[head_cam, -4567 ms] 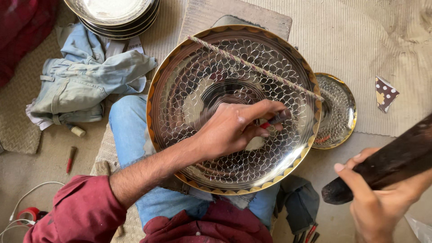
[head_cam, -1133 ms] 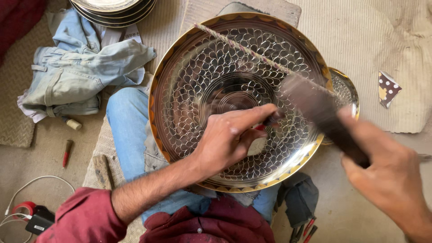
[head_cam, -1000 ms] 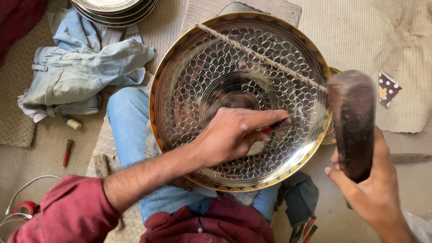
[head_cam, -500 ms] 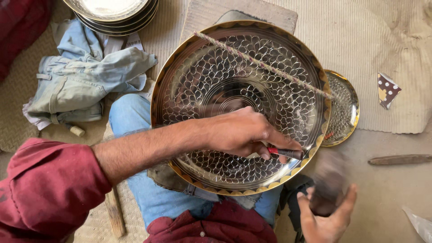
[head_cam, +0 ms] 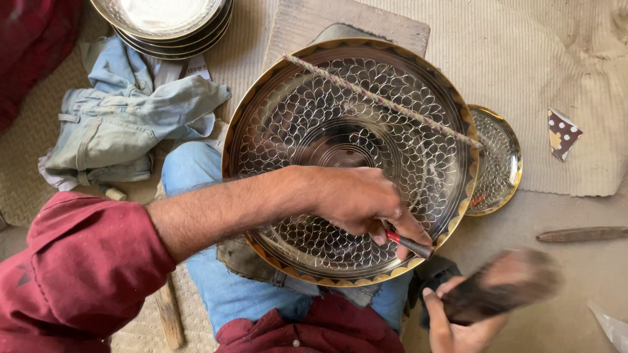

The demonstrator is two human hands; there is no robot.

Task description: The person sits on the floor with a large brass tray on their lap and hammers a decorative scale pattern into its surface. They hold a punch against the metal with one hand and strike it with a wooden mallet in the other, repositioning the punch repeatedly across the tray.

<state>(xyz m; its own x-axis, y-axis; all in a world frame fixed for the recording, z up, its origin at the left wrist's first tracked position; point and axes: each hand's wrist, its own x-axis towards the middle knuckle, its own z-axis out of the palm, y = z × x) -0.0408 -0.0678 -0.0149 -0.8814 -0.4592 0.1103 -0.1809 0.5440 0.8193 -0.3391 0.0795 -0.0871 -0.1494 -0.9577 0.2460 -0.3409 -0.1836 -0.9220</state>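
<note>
Engraved with a net of scale-like cells, the large round metal tray (head_cam: 347, 131) is resting on the person's lap, over the blue-jeaned legs, its gold-edged rim tilted up toward the camera. A twisted cord (head_cam: 383, 99) is lying stretched across its upper part, running from the upper left rim down to the right rim.

From the head camera, the left hand (head_cam: 356, 199) is reaching across the tray's lower half with its fingers curled tight, pinching a thin chisel (head_cam: 409, 243) with a red band near the grip; the dark tip of the tool is pointing at the tray's lower right rim. The red sleeve (head_cam: 72, 268) of that arm is filling the lower left corner.

The right hand (head_cam: 458, 320) is sitting at the bottom edge, just below the tray's rim, its fingers wrapped around a dark wooden mallet (head_cam: 504, 284) that is showing blurred.

A smaller patterned dish (head_cam: 498, 160) is peeking out from behind the tray's right edge, touching it. A stack of metal plates (head_cam: 167, 23) is sitting at the top left, with a pale blue crumpled garment (head_cam: 124, 124) lying below it. A slim wooden stick (head_cam: 582, 234) is lying on the floor at the right, well apart from the tray.
</note>
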